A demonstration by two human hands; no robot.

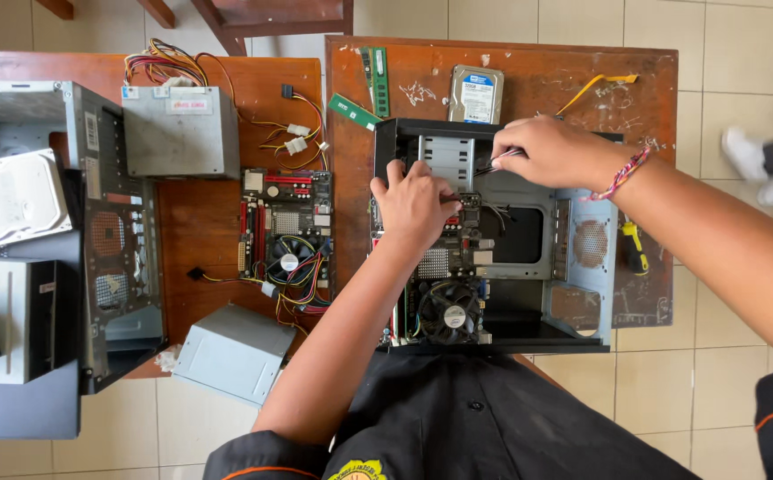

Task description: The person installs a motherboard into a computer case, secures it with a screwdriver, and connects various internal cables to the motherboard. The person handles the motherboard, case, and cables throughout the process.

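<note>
An open black computer case point(573, 267) lies on a worn wooden table point(537, 76), with a motherboard point(444, 267) and its black fan point(449, 313) inside. My left hand point(415, 203) rests on the upper part of that motherboard, fingers curled over it. My right hand point(548, 151), with a braided bracelet at the wrist, pinches thin black wires point(496, 162) over the case's top edge. What my left fingers grip is hidden under the hand.
A hard drive point(476, 93) and two green memory sticks point(376, 80) lie beyond the case. A second motherboard point(287, 233), two grey power supplies point(180, 129) and another open case point(111, 240) sit to the left. A yellow-handled screwdriver point(635, 249) lies at the right. Someone's feet point(764, 164) are on the tiled floor.
</note>
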